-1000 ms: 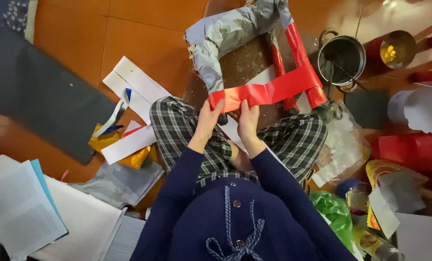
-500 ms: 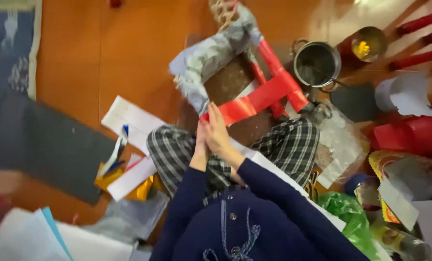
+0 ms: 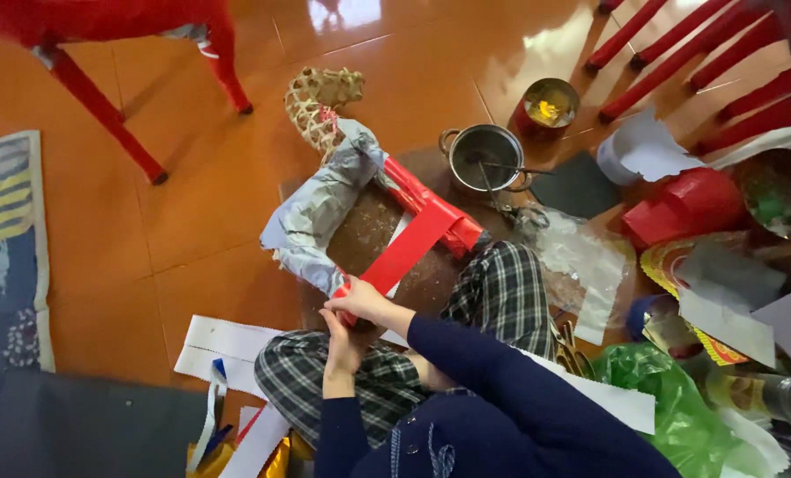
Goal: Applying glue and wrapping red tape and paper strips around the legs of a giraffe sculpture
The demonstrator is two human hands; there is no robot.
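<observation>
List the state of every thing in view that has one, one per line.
Red paper strip: pressed flat at its near end by both hands.
Left hand: on the strip's end.
Right hand: on the strip's end.
Steel pot: upright, uncovered.
Red tin: open.
Green bag: crumpled.

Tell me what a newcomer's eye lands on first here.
First, the bright red paper strip at centre, running up from both hands, left hand and right hand, across a brown frame partly wrapped in grey paper. Next, the metal pot on the glossy orange floor just beyond, and the red sticks fanned at top right.
</observation>
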